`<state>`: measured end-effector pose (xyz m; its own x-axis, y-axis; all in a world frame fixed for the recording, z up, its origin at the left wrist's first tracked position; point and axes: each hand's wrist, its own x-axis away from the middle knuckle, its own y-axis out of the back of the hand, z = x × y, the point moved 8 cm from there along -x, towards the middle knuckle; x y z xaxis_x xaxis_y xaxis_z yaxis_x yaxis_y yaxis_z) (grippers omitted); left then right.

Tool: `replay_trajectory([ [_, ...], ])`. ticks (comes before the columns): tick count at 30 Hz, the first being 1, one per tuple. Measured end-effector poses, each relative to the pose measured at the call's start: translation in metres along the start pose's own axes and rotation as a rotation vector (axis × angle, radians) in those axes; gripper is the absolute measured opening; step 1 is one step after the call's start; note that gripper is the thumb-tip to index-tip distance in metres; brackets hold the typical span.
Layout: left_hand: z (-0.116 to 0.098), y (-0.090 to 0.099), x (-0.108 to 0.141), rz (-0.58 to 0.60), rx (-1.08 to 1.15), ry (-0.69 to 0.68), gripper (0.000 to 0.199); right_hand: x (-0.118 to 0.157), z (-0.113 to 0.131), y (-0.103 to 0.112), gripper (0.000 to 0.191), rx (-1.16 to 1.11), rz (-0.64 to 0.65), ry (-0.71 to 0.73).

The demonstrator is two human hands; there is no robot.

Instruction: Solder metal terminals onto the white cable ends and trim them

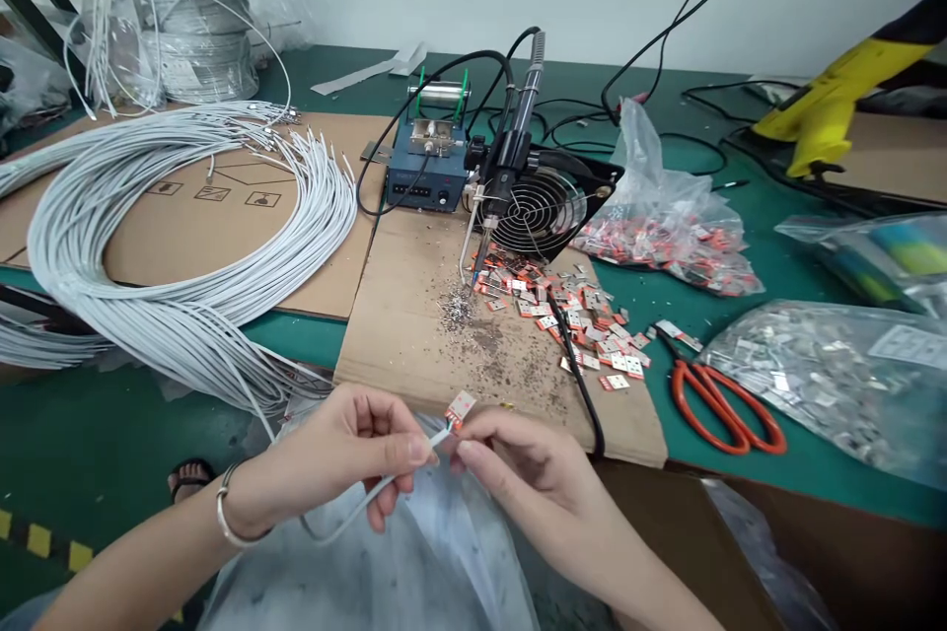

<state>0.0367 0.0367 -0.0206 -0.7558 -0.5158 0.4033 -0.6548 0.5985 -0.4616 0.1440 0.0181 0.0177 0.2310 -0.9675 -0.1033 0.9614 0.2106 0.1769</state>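
My left hand (377, 444) pinches a light grey cable (379, 488) near its end, thumb on top. A small orange-and-white board (462, 405) with a pale metal face sits at that cable end, coloured wires showing at the joint. Curled in from the other side, my right hand (518, 463) has its thumb and index finger closed at the board's lower orange edge. The fingertips hide part of the joint. Just beyond the hands lies a wooden board (414, 315) with a pile of similar small boards (592, 320).
A soldering iron (518, 108) points down in a stand before a fan (537, 212), beside a blue soldering unit (425, 177). Left lies a big cable coil (184, 286). Orange-handled scissors (721, 404) and bags of parts (829, 385) are at right.
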Motion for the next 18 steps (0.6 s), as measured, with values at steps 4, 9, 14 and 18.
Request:
replay_trajectory([
  [4, -0.005, -0.001, 0.002, -0.061, -0.109, -0.021, 0.029, 0.001, -0.024, -0.017, 0.021, -0.573, 0.097, -0.226],
  [9, -0.007, 0.000, 0.004, -0.099, -0.258, -0.035, 0.031, 0.004, -0.039, -0.032, 0.019, -0.967, 0.131, -0.417],
  [14, -0.009, 0.002, 0.005, -0.119, -0.371, -0.065, 0.026, 0.006, -0.043, -0.039, 0.015, -1.097, 0.142, -0.511],
  [18, -0.012, 0.002, 0.005, -0.103, -0.385, -0.083, 0.024, 0.007, -0.047, -0.043, 0.014, -1.138, 0.158, -0.514],
])
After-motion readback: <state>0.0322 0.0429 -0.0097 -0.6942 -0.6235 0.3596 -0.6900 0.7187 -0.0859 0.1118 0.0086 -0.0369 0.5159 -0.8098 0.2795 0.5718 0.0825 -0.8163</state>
